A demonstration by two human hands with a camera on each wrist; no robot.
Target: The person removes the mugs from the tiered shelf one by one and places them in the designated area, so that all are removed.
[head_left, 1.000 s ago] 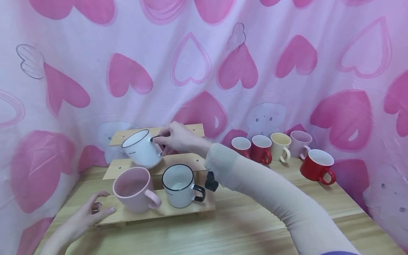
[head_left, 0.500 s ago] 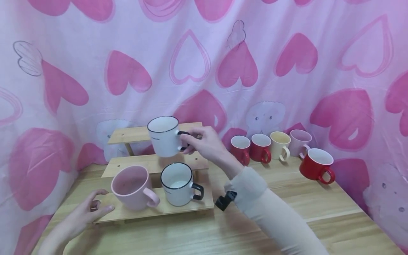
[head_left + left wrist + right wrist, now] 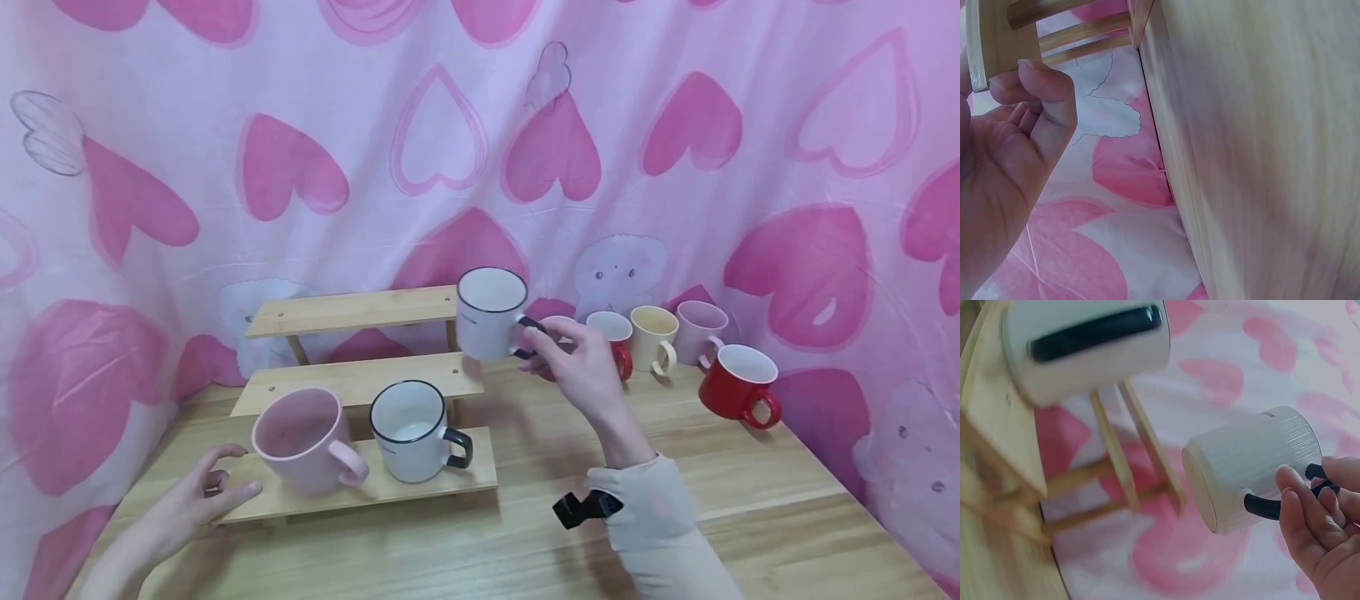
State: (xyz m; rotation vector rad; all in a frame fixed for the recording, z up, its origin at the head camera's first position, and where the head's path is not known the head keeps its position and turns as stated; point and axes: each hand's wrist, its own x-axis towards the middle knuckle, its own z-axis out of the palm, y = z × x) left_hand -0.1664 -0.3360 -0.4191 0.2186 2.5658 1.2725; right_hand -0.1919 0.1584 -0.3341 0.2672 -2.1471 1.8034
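My right hand (image 3: pixel 581 367) pinches the black handle of a white enamel-style mug (image 3: pixel 487 321) with a dark rim. The mug is upright in the air at the right end of a three-tier wooden shelf (image 3: pixel 375 379). In the right wrist view, my fingers (image 3: pixel 1300 503) are curled at that handle. My left hand (image 3: pixel 191 500) grips the left end of the lowest tier; the left wrist view shows fingertips under the board (image 3: pixel 1007 50). On that tier stand a pink mug (image 3: pixel 300 442) and another white mug (image 3: pixel 411 433) with a black handle.
At the back right of the wooden table (image 3: pixel 570 550) a row holds two red mugs, a yellow mug (image 3: pixel 652 337) and a pink mug (image 3: pixel 697 329). My right hand partly hides the leftmost red one. Another red mug (image 3: pixel 738 379) stands nearer. A heart-print curtain (image 3: pixel 450 133) hangs behind.
My right hand has lifted the white mug off the middle tier and carried it right, past the shelf's end. The mug went from tilted to upright. My left hand stays on the shelf.
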